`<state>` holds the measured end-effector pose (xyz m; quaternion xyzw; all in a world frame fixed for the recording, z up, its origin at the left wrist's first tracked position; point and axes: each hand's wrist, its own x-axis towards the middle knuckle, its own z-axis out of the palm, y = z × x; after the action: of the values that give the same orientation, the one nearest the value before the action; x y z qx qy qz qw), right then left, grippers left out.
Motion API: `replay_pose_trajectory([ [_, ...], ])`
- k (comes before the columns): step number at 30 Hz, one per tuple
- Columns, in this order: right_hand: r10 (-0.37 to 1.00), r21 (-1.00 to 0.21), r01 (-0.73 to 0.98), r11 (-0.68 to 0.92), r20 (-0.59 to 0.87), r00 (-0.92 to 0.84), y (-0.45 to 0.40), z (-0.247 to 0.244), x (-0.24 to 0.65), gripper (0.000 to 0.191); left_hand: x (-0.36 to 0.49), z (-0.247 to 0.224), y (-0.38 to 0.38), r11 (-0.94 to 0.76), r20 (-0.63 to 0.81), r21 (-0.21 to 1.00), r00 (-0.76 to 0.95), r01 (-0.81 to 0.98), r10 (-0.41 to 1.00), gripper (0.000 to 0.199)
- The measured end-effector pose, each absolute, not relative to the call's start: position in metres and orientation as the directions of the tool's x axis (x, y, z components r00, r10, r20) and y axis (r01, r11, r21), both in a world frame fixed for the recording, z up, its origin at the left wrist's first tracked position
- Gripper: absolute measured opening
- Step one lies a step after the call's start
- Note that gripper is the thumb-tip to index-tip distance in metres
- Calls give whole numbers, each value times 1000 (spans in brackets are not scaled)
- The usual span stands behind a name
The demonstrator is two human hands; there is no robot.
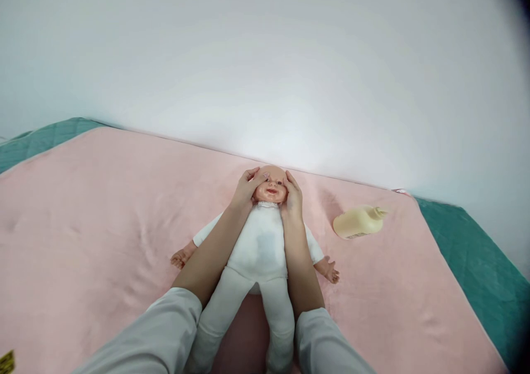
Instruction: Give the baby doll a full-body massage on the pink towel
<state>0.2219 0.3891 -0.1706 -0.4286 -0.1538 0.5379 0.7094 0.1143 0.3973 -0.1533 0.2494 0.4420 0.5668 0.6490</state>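
A baby doll [265, 241] lies on its back with its head away from me. Its body and legs are white cloth, with bare plastic hands out to the sides. My left hand [245, 187] cups the left side of the doll's head, the thumb by one eye. On the other side, my right hand [293, 196] is curved against the cheek and temple, its thumb near the other eye. Both palms touch the head, and its back is hidden. My forearms run along both sides of the doll's body, over its arms.
To the right of the doll, a pale yellow pump bottle [358, 222] lies on a pink blanket [103, 208]. A green quilted cover [472, 252] shows beyond the blanket's edges. Behind stands a white wall [265, 70]. A small yellow-and-black item [7, 362] appears at the bottom left corner.
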Motion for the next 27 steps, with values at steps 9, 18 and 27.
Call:
replay_pose_trajectory([
  [9,879,-742,-667,71,-270,394,391,-171,222,45,111,-155,400,243,-302,765,1,-597,953,39],
  [18,872,-779,-618,107,-226,435,387,-164,216,41,113,-158,400,237,-293,784,-7,-574,956,39],
  [27,874,-914,-397,84,-124,469,386,-175,214,61,116,-162,401,142,-198,911,-109,-387,974,56],
])
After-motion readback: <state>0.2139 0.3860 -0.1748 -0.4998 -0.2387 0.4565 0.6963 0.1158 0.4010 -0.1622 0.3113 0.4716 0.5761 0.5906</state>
